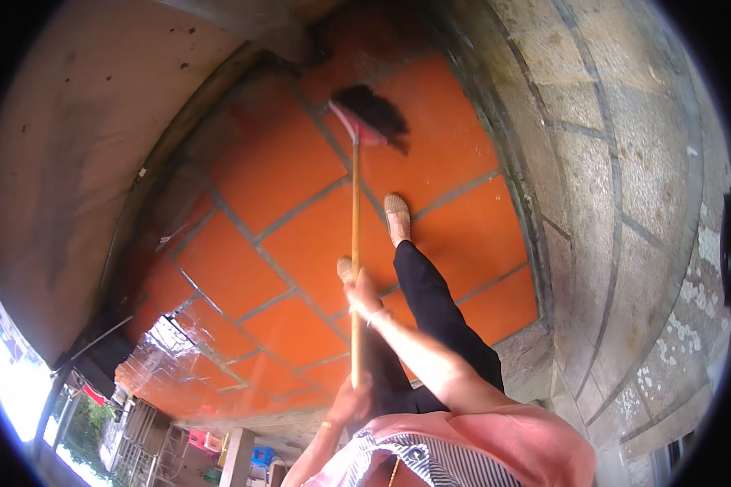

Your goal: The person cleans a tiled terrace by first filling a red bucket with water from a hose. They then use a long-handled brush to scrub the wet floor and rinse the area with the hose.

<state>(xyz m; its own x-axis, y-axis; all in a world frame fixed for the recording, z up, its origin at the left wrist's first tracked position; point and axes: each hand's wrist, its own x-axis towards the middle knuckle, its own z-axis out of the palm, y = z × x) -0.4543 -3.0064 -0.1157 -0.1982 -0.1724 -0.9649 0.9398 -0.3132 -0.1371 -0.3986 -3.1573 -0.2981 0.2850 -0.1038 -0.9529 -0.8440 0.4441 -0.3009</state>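
Note:
A broom with a long wooden handle [356, 211] stretches away from me over orange floor tiles [300, 162]. Its head [374, 114] has a pink base and dark bristles, blurred by motion, resting on or just above the floor. Partway down the handle, my right hand [361, 294] is wrapped round the wood. Close to my body, my left hand [351, 399] grips the handle's near end. My two feet in tan woven shoes [396, 208] stand beside the handle, the right one farther forward.
A pale stone wall [601, 162] curves along the right, and a plain wall [81, 162] rises on the left. Wet, shiny tiles [170, 341] lie at the lower left. Beyond them are a metal rack [134, 442], a pillar [237, 454] and a blue plastic item [261, 456].

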